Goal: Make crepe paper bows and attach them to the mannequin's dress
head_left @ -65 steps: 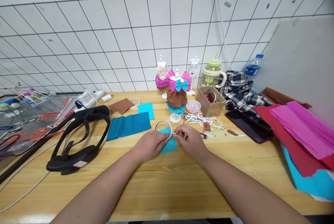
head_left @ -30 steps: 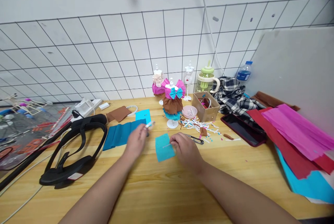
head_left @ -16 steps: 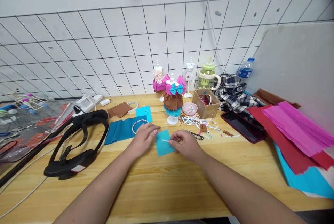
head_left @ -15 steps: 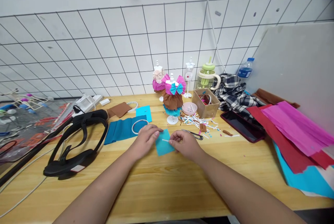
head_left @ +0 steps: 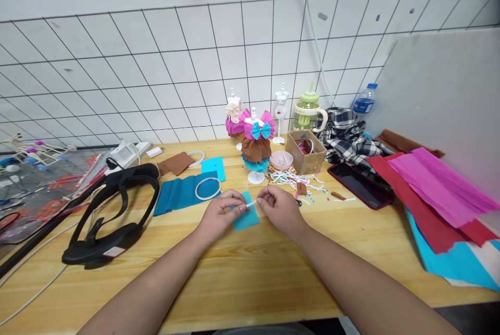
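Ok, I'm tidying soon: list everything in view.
Miniature dress forms: three, white, back
Handled mug: one, green, back
Plastic bottle: one, clear, right
Cardboard box: one, brown, before mug
Round bowl: one, pink, beside box
Paper scraps: many, mixed, near bowl
Flat phone: one, black, right
Checked cloth: one, black, white, right
Paper sheets: several, pink, red, blue, brown, right
Head strap: one, black, left
Power strip: one, white, left
Plastic packaging: count unclear, clear, left
Thin rings: three, white, left, box
Flat sheets: several, brown, blue, left
Thin square: one, turquoise, centre
Slim strip: one, white, centre
Wooden table: one, tan, below
Tiled wall: one, white, back
Left hand, right hand: one each, centre
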Motion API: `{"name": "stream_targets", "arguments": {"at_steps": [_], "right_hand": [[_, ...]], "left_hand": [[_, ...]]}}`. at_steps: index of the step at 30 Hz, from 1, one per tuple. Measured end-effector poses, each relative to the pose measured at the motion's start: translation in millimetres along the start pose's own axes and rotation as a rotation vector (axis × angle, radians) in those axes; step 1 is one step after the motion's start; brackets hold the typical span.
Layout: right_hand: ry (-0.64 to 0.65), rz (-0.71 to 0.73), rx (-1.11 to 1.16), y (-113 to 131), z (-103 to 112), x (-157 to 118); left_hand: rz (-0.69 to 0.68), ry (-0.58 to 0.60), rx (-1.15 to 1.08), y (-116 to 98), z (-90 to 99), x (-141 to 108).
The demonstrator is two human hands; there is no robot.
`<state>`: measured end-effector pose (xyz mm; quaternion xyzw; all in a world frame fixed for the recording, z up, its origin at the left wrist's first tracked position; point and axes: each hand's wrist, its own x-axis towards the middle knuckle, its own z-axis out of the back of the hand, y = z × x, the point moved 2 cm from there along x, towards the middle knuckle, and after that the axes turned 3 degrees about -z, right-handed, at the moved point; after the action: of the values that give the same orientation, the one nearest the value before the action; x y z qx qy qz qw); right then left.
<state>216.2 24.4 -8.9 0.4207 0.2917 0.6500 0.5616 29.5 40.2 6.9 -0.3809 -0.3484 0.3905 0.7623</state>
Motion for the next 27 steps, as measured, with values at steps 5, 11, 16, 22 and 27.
{"name": "stream_targets", "arguments": {"at_steps": [5, 11, 16, 22, 27], "right_hand": [[-0.067, 0.350, -0.234, 16.0, 9.0, -8.1], [-0.041, 0.419, -0.383, 17.8, 3.7, -11.4], [-0.066, 0.402, -0.351, 15.7, 4.3, -10.6], [-0.117, 0.138, -0.036, 10.2, -1.9, -8.8], [-0.087, 0.074, 0.100, 10.1, -12.0, -11.8]], "left_hand": [[0.239, 0.049, -0.442, 1.4, -11.9, -3.7], [0.252, 0.159, -0.677, -4.4, -20.5, -7.7], [0.233, 0.167, -0.706, 0.5, -20.2, -10.2], [0.117, 0.102, -0.232, 0.6, -17.4, -9.1], [0.066, -0.015, 0.019, -2.5, -13.7, -6.6]]}}
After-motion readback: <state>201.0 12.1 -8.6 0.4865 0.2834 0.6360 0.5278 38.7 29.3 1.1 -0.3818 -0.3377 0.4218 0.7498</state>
